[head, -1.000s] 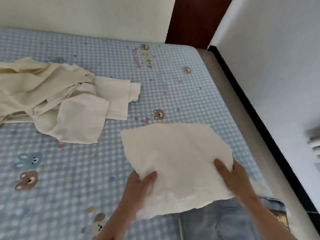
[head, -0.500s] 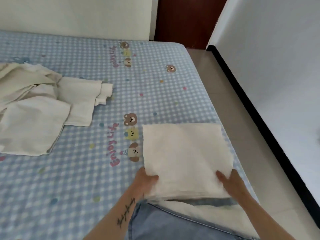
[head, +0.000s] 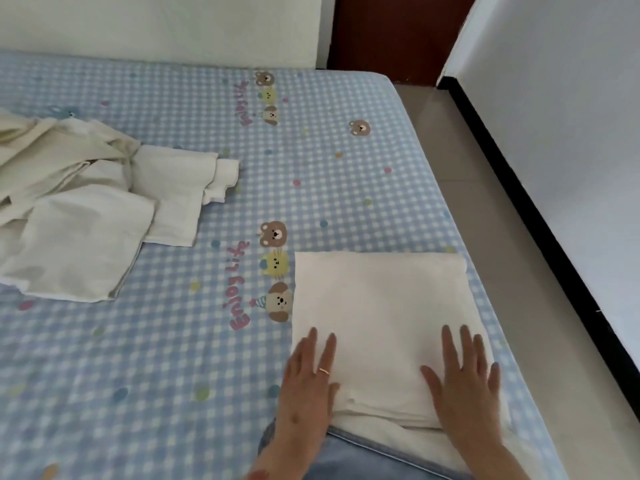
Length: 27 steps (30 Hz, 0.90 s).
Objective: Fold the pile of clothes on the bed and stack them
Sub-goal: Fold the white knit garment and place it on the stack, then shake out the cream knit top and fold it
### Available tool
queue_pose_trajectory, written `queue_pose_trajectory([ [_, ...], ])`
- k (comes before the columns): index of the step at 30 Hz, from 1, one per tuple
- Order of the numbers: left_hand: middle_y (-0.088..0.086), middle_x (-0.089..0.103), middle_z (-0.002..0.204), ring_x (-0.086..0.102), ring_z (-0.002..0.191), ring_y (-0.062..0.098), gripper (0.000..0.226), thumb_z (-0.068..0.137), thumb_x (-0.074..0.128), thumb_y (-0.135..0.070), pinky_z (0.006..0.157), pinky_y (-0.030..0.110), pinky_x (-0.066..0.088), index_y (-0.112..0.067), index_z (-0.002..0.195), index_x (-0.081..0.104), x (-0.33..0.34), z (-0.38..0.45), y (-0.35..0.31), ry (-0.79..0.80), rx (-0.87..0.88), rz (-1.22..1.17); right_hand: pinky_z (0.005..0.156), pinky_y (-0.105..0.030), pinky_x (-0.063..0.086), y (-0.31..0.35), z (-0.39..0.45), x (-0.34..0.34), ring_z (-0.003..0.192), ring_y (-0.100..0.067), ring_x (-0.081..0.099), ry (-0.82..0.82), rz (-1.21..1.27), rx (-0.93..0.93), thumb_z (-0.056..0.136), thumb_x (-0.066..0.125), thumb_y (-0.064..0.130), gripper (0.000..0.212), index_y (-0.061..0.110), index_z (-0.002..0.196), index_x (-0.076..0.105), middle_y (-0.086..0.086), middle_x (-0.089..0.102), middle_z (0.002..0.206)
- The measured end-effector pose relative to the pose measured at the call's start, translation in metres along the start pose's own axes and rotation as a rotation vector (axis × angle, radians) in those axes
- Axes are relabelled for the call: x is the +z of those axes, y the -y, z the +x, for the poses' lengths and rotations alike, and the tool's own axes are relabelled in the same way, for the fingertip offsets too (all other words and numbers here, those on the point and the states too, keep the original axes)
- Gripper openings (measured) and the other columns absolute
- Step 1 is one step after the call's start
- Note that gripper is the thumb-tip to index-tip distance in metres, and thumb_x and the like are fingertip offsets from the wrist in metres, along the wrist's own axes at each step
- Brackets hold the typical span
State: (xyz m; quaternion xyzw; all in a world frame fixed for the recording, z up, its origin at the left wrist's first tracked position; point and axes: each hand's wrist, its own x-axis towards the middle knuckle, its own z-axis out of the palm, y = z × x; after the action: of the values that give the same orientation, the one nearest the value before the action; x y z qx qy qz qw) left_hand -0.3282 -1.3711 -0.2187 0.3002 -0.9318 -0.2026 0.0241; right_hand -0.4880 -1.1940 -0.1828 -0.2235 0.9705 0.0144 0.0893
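While my left hand and right hand press flat, fingers straight and slightly spread, I pin the folded cloth at the bed's near right corner to flatten its layers, the unfolded pile waiting well apart on the left.

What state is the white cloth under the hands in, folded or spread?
Folded. The white cloth lies as a neat rectangle with stacked layer edges showing at its near side, both hands pressing flat on it.
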Motion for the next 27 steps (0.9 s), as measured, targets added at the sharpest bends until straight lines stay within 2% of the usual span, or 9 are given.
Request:
queue_pose_trajectory([
  [3,0.008,-0.013,0.158,-0.004,0.147,0.028,0.072,0.091,0.054,-0.035,0.119,0.040,0.004,-0.032,0.150,0.014,0.011,0.001,0.005,0.429,0.102,-0.002,0.115,-0.056,0.008,0.010,-0.009,0.031,0.147,-0.022,-0.011,0.319,-0.064,0.015,0.089,0.014,0.068,0.074,0.034,0.148,-0.016,0.005,-0.027,0.154],
  [8,0.007,-0.011,0.159,-0.007,0.146,0.027,0.058,0.097,0.041,-0.032,0.119,0.042,0.002,-0.027,0.150,0.017,0.015,0.014,0.013,0.636,0.026,-0.016,0.115,-0.052,0.010,0.015,0.006,0.031,0.147,-0.020,-0.008,0.440,-0.109,0.059,0.091,0.026,0.067,0.079,0.034,0.147,-0.018,0.001,-0.021,0.158],
  [11,0.005,0.036,0.149,0.034,0.136,0.025,0.038,0.097,0.038,-0.025,0.114,0.037,0.026,-0.017,0.132,0.049,-0.016,0.009,0.034,0.499,-0.034,-0.132,0.107,-0.055,0.034,0.048,-0.001,0.002,0.137,-0.035,0.035,0.178,0.001,0.041,0.095,0.042,0.046,0.065,0.010,0.147,0.028,-0.020,0.025,0.154],
  [13,-0.002,0.059,0.125,0.053,0.116,0.016,0.029,0.090,0.051,-0.030,0.099,0.027,0.042,-0.019,0.115,0.062,-0.040,-0.013,0.085,0.277,-0.121,-0.181,0.094,-0.060,0.044,0.084,-0.013,-0.009,0.114,-0.050,0.054,0.019,0.209,0.091,0.089,0.062,0.014,0.043,-0.012,0.121,0.055,-0.038,0.050,0.128],
  [15,-0.008,0.067,0.109,0.063,0.101,0.005,0.040,0.067,0.077,-0.041,0.081,0.016,0.049,-0.025,0.103,0.070,-0.069,-0.048,0.162,0.028,-0.185,-0.088,0.094,-0.044,0.049,0.133,-0.036,-0.016,0.109,-0.035,0.063,-0.042,0.315,0.050,0.093,0.058,0.018,0.037,-0.017,0.106,0.063,-0.040,0.059,0.110],
  [17,-0.003,0.053,0.134,0.050,0.123,0.005,0.056,0.078,0.068,-0.045,0.095,0.017,0.042,-0.024,0.129,0.055,-0.101,-0.086,0.244,0.085,-0.400,-0.015,0.087,0.000,0.038,0.193,-0.058,-0.028,0.102,0.013,0.056,-0.077,0.465,-0.118,0.099,0.044,0.023,0.044,-0.016,0.096,0.066,-0.041,0.063,0.097],
  [18,-0.002,0.037,0.147,0.036,0.134,0.010,0.059,0.089,0.055,-0.045,0.104,0.022,0.034,-0.024,0.141,0.038,-0.112,-0.105,0.291,0.095,-0.524,0.024,0.084,0.008,0.027,0.228,-0.073,-0.032,0.092,0.017,0.056,-0.003,0.486,-0.142,0.093,0.052,0.008,0.026,-0.014,0.098,0.066,-0.041,0.062,0.100],
  [21,0.002,0.021,0.155,0.023,0.141,0.019,0.071,0.092,0.045,-0.052,0.111,0.028,0.027,-0.021,0.149,0.017,-0.158,-0.153,0.415,0.126,-0.751,0.191,0.084,-0.008,0.035,0.329,-0.097,-0.045,0.075,-0.030,0.071,0.085,0.511,-0.195,0.074,0.067,-0.013,0.020,-0.004,0.091,0.069,-0.031,0.069,0.088],
  [27,0.013,0.008,0.158,0.010,0.145,0.027,0.092,0.084,0.046,-0.065,0.116,0.037,0.018,-0.014,0.151,0.007,-0.226,-0.192,0.602,0.135,-0.933,0.281,0.093,-0.022,0.041,0.531,-0.107,-0.030,0.112,-0.016,0.061,0.332,0.465,-0.457,0.089,0.064,0.017,0.029,0.015,0.117,0.063,-0.004,0.065,0.120],
])
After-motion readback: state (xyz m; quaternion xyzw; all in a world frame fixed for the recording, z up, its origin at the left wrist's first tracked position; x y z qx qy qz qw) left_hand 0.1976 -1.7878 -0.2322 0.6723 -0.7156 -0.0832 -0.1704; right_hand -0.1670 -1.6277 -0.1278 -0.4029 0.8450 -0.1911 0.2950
